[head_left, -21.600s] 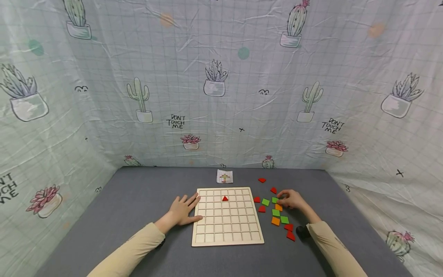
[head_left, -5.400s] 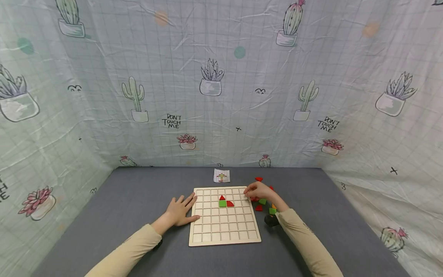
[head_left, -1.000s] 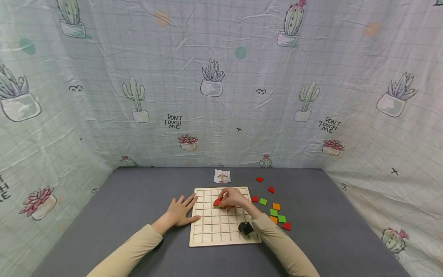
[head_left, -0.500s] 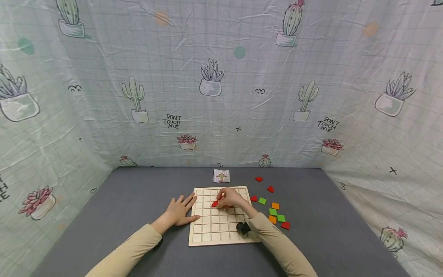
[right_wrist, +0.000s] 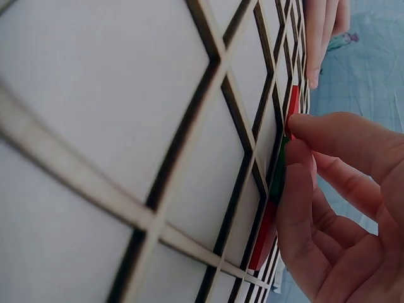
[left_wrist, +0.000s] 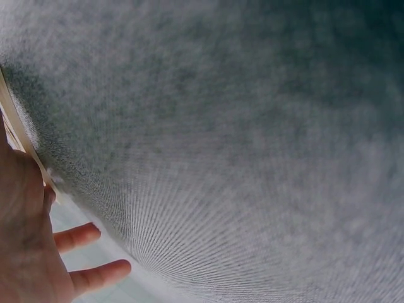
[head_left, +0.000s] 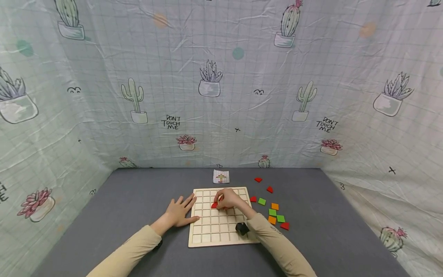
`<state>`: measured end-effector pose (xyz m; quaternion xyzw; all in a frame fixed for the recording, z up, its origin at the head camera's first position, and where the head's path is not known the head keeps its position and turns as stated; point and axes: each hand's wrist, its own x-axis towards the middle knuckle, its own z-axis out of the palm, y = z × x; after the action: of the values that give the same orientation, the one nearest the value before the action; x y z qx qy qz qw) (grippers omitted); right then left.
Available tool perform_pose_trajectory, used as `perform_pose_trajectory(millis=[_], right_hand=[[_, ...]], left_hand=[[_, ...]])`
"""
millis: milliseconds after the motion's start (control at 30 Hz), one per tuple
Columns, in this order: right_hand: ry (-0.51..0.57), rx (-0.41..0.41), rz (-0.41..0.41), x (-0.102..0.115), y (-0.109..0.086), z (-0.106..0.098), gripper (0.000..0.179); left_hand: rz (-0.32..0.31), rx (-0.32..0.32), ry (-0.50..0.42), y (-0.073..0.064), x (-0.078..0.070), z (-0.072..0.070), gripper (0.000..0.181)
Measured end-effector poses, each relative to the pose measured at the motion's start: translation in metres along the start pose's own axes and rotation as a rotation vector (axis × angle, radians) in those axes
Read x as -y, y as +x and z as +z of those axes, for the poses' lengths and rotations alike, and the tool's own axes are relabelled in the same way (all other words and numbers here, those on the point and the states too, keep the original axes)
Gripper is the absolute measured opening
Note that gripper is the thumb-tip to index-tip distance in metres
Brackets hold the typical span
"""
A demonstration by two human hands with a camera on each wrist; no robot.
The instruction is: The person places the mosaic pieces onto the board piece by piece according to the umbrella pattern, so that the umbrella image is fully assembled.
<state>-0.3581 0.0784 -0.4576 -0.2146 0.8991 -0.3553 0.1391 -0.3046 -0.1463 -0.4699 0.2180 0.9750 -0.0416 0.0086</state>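
Observation:
My left hand [head_left: 179, 212] lies with spread fingers at the left edge of the pale wooden grid board [head_left: 210, 227]. In the head view my right hand [head_left: 229, 199] is over the upper middle of the board. Its thumb and fingertips pinch a red tile with a curved edge [head_left: 214, 206], low against the grid. From the right wrist, that red tile [right_wrist: 293, 101] shows beside a green tile [right_wrist: 279, 169], with another red tile [right_wrist: 264, 237] beyond it. My right fingers partly cover these tiles, and in the head view they hide the green one.
Several loose tiles lie right of the board: a green square [head_left: 262, 201], an orange square [head_left: 275, 206] and a red tile [head_left: 285, 226] among them. A small printed pattern card [head_left: 221, 176] lies behind the board. A patterned cloth [head_left: 238, 111] surrounds the table.
Over the earlier frames, a green tile and a red tile were laid on the board below the red triangle. My right hand then brought another red tile leftward, and it has barely moved lately.

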Motion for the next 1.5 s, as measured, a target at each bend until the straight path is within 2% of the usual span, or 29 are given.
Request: perform_pose_trajectory(millis=[467, 667, 800, 967, 1133, 1267, 1500], right_hand=[[0.019, -0.044, -0.103, -0.012, -0.017, -0.013, 0.014], [0.108, -0.041, -0.126, -0.02, -0.032, -0.023, 0.017], [0.121, -0.037, -0.147, -0.031, -0.045, -0.033, 0.017], [0.101, -0.044, -0.124, -0.045, -0.062, -0.046, 0.018], [0.049, -0.086, -0.118, -0.059, -0.075, -0.053, 0.019], [0.057, -0.099, -0.119, -0.068, -0.086, -0.057, 0.019], [0.059, -0.12, -0.055, -0.09, -0.104, -0.068, 0.018]], left_hand=[[0.021, -0.016, -0.007, 0.0, 0.001, 0.0, 0.076], [0.022, -0.016, 0.003, 0.0, 0.001, -0.001, 0.077], [0.023, -0.021, 0.005, -0.001, 0.0, -0.002, 0.077], [0.025, -0.018, 0.004, -0.001, 0.0, -0.001, 0.077], [0.013, -0.001, 0.014, -0.002, 0.0, -0.003, 0.076], [0.017, -0.002, 0.024, -0.002, -0.001, -0.007, 0.076], [0.02, -0.002, 0.046, -0.001, -0.003, -0.007, 0.076]])
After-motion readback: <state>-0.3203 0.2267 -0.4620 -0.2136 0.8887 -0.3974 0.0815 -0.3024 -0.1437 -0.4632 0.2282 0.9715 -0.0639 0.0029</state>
